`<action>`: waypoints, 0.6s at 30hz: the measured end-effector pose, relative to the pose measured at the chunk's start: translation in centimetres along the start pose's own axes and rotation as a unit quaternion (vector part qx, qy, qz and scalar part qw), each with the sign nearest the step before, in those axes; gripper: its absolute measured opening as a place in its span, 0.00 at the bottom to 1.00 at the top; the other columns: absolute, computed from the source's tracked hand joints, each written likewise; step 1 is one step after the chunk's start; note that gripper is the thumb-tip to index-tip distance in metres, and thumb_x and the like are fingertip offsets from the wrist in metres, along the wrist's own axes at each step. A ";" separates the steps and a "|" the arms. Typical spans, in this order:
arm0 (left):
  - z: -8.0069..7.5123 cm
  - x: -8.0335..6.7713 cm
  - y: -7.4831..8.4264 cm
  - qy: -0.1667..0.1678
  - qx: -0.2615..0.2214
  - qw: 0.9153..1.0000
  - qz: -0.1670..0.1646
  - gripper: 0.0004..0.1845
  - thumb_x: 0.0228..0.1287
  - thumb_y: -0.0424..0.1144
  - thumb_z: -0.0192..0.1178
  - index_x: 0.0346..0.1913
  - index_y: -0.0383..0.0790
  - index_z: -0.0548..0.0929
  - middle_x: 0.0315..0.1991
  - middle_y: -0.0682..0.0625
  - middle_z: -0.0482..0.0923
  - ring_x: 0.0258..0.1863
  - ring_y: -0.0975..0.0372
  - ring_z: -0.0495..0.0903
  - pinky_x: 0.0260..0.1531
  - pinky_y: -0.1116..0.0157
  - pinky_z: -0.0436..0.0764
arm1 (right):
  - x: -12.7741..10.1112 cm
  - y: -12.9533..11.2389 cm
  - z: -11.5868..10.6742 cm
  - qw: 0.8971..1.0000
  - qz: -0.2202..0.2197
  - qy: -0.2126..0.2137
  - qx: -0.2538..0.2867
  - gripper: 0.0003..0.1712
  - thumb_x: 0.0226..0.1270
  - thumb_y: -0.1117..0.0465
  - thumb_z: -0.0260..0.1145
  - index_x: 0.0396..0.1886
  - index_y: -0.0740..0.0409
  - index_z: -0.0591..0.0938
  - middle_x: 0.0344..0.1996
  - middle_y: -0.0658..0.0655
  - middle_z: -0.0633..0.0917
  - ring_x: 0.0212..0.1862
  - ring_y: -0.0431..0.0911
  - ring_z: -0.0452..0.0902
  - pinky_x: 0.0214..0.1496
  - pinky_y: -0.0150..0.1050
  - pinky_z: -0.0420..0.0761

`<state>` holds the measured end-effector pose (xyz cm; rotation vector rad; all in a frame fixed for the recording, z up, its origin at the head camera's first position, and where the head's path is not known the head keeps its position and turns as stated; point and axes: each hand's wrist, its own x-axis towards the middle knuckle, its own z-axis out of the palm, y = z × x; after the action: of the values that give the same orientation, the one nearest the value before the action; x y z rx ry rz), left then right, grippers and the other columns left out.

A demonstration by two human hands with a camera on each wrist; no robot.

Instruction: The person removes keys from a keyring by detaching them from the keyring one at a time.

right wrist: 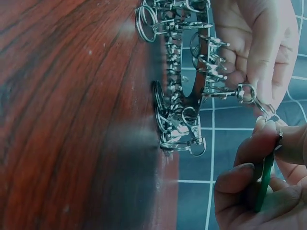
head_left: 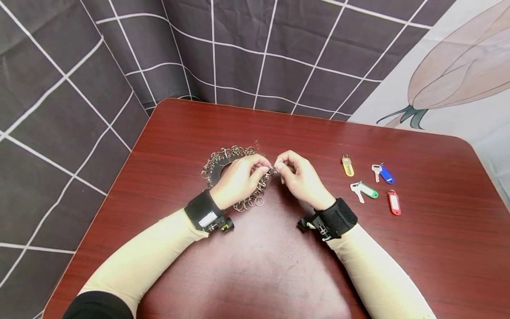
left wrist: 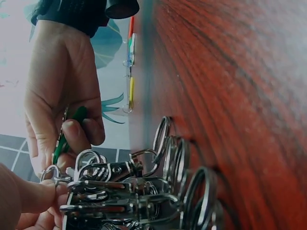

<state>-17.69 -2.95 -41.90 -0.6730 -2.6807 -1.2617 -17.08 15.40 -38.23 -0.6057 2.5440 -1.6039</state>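
A reddish-brown wood-grain surface [head_left: 398,266] with rounded corners fills the lower part of the head view; its glossy top shows a pale sheen of reflected light near the middle front. Behind and to the left of it hangs a dark grey cloth backdrop [head_left: 239,48] crossed by thin white grid lines, loosely draped in folds. At the upper right hangs a white curtain [head_left: 458,106] printed with a large pale flower bud on a dark green stem.

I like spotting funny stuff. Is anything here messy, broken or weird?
Nothing stands out. Four tagged keys lie apart on the table, and both hands, left hand and right hand, pinch clips on the ring of key clips.
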 end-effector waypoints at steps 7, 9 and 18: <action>-0.1 -0.1 -0.2 -0.024 0.002 1.000 -0.018 0.03 0.65 0.36 0.61 0.40 0.44 0.81 0.34 0.55 0.76 0.35 0.66 0.75 0.36 0.68 0.75 | 0.3 1.5 0.3 0.999 0.004 -0.005 0.041 0.02 0.71 0.72 0.56 0.37 0.66 0.75 0.26 0.69 0.77 0.25 0.62 0.75 0.24 0.30 0.70; -0.2 -0.1 -0.2 -0.032 0.000 0.999 -0.024 0.03 0.65 0.37 0.61 0.40 0.44 0.81 0.34 0.55 0.77 0.35 0.66 0.75 0.36 0.68 0.75 | 0.5 2.5 0.4 0.999 0.004 -0.006 0.053 0.02 0.71 0.72 0.56 0.38 0.64 0.75 0.27 0.69 0.77 0.24 0.61 0.75 0.23 0.31 0.71; -0.5 0.0 0.2 -0.037 -0.011 0.999 -0.035 0.04 0.65 0.35 0.60 0.41 0.42 0.80 0.32 0.55 0.79 0.34 0.66 0.77 0.38 0.68 0.76 | 0.6 3.9 0.5 0.998 0.007 0.000 0.067 0.04 0.71 0.69 0.58 0.37 0.57 0.75 0.24 0.62 0.76 0.23 0.61 0.74 0.24 0.33 0.72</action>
<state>-17.67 -3.21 -41.36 -0.6468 -2.7762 -1.3111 -18.57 16.22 -41.80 -0.5719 2.4106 -1.7516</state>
